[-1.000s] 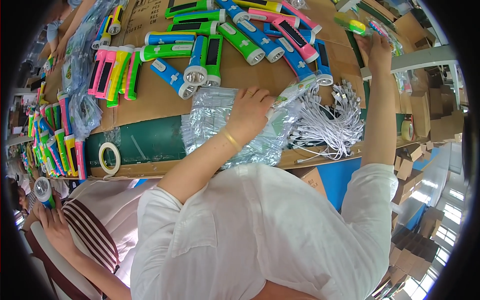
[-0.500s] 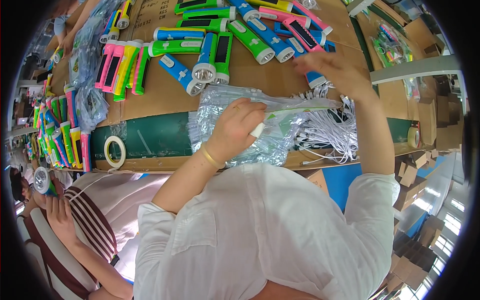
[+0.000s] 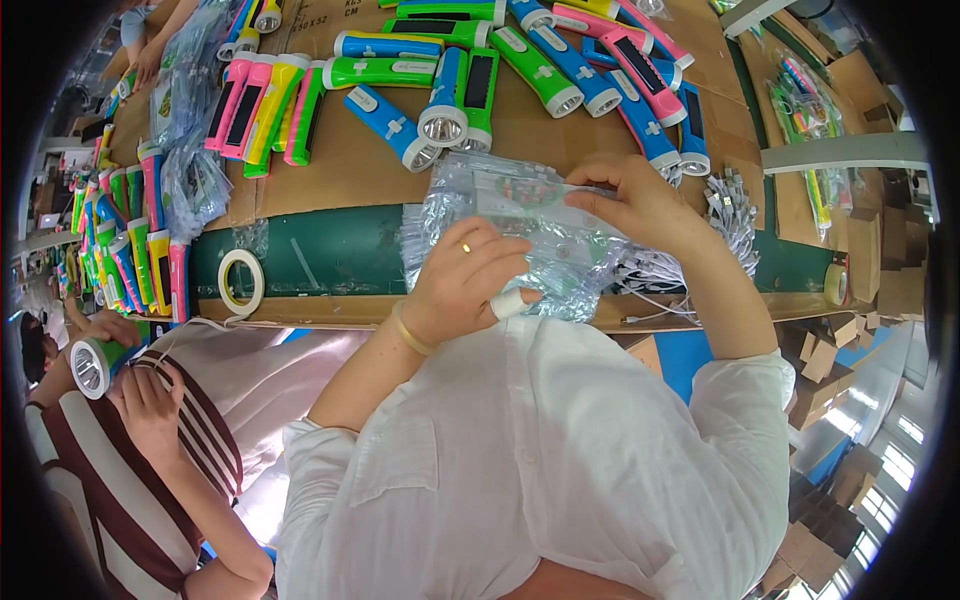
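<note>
My left hand [image 3: 462,282] gapes over crinkled clear bags [image 3: 560,240]. Farther out, I can't tell if my right hand [image 3: 645,203] pinches.

Along the near edge of the counter [image 3: 340,252], the right forearm [image 3: 728,300] hides some white cables [image 3: 733,215] from me; toward the far edge, my view crops a blue flashlight [image 3: 527,12]; printing [image 3: 527,190] on the clear bag [image 3: 560,235] looks blurred

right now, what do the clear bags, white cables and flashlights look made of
Clear bags: likely thin plastic film, glossy, with creased glare.
White cables: probably plastic-coated, smooth, judging by their even, bendy strands.
Flashlights: apparently hard moulded plastic, bright, smooth, crisp-edged; exact type unclear.
</note>
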{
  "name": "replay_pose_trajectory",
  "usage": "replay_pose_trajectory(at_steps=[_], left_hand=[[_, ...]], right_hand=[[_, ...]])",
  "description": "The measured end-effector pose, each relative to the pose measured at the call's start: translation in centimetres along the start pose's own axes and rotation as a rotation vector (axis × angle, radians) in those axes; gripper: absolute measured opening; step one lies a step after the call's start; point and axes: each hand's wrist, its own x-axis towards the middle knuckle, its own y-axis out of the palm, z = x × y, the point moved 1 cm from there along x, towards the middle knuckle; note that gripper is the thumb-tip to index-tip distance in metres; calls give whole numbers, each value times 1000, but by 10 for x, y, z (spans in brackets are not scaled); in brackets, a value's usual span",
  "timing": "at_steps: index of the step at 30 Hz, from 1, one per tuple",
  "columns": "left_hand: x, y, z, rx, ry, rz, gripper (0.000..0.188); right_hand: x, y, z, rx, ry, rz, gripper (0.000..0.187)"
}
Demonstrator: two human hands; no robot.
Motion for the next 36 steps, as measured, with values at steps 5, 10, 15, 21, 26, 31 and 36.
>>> replay_pose_trajectory(at_steps=[5, 10, 15, 21, 26, 31, 36], left_hand=[[31, -9, 0, 338, -125, -233, 26], [26, -2, 6, 309, -361, 58, 20], [21, 3, -1, 47, -521, 78, 25], [21, 4, -3, -285, -741, 83, 24], [13, 11, 1, -548, -929, 144, 19], [16, 11, -3, -690, -990, 58, 14], [12, 10, -7, -509, -810, 16, 12]], right_hand=[[-3, 14, 20, -233, -243, -105, 14], [-7, 25, 35, -444, -356, -264, 21], [-13, 42, 24, -394, -258, -237, 28], [-16, 51, 13, -461, -265, -291, 30], [-18, 54, 10, -425, -291, -260, 34], [-20, 55, 12, -387, -214, -182, 38], [-22, 50, 13, -29, -464, -239, 20]])
